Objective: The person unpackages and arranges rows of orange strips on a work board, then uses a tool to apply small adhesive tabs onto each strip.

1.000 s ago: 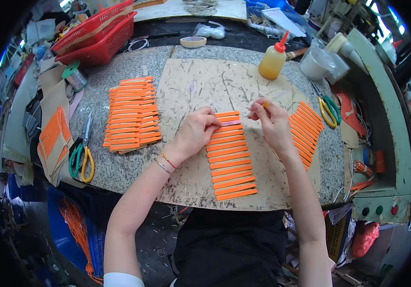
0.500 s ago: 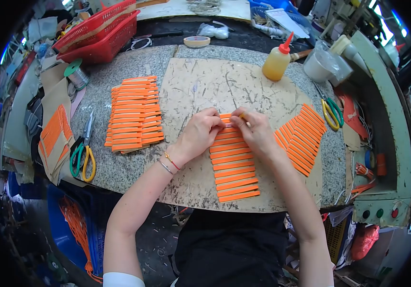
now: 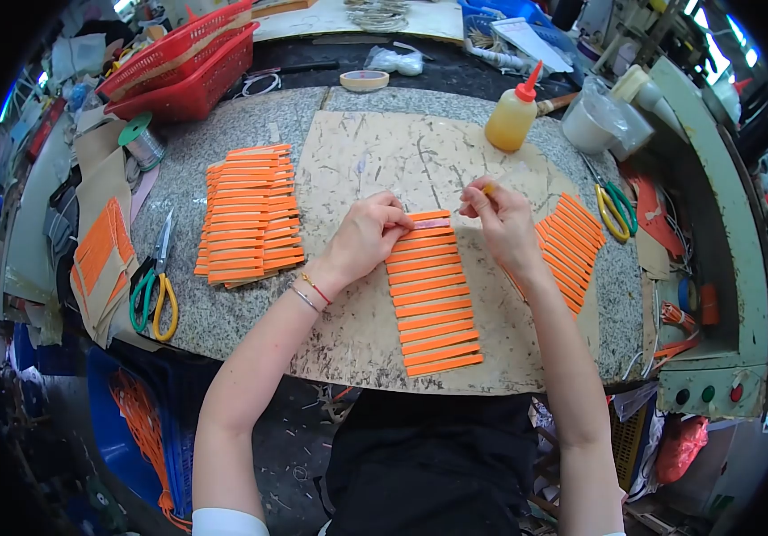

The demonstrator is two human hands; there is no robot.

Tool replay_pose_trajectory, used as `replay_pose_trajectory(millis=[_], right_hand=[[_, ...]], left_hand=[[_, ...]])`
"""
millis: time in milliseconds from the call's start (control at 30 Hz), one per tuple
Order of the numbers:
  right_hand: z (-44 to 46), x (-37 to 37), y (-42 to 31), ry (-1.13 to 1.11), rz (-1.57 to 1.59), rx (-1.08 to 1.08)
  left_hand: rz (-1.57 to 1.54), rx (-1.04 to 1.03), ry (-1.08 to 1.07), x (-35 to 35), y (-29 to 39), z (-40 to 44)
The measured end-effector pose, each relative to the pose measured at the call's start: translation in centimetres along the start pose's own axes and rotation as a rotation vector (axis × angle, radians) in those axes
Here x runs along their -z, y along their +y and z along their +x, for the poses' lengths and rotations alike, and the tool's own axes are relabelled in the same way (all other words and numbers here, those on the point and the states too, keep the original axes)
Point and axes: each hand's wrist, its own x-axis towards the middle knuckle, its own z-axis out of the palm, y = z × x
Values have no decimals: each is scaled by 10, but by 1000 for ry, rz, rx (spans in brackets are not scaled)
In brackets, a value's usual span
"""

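Observation:
An orange-striped panel (image 3: 433, 299), beige between its stripes, lies in front of me on a scratched board. My left hand (image 3: 368, 234) pinches its upper left edge, fingers closed. Near the panel's top runs a narrow shiny pinkish strip (image 3: 431, 224). My right hand (image 3: 507, 232) is raised a little to the right of the panel, apart from it, its fingertips pressed together. A small yellow bit (image 3: 489, 188) shows at those fingers; its kind I cannot make out. Partly behind the right hand lies another striped piece (image 3: 571, 255).
To the left is a stack of striped panels (image 3: 250, 214), with scissors (image 3: 160, 281) beside it. A red-tipped glue bottle (image 3: 511, 121) stands behind the right hand. Other scissors (image 3: 618, 210) lie at the right. At the back are a tape roll (image 3: 365, 81) and red baskets (image 3: 187, 76).
My right hand has moved off the panel's top edge to the right, uncovering the shiny strip. My left hand stays at the upper left edge, and the panel has shifted slightly left.

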Motion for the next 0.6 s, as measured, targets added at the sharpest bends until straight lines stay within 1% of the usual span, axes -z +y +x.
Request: replay_pose_trajectory(millis=[100, 200, 233, 333, 433, 533, 600], right_hand=[[-1, -14, 4, -26, 21, 22], [-2, -23, 1, -113, -75, 69], [-2, -24, 1, -111, -106, 115], [0, -22, -9, -135, -168, 103], [0, -31, -1, -100, -61, 138], [1, -39, -2, -127, -106, 173], [2, -36, 0, -123, -11, 70]], left_hand=[[23, -30, -3, -1, -2, 2], [43, -44, 2, -2, -4, 2], [48, -49, 5, -3, -4, 2], [73, -60, 15, -4, -3, 2], [81, -84, 25, -6, -5, 2], [91, -99, 36, -6, -5, 2], [84, -77, 23, -6, -5, 2]])
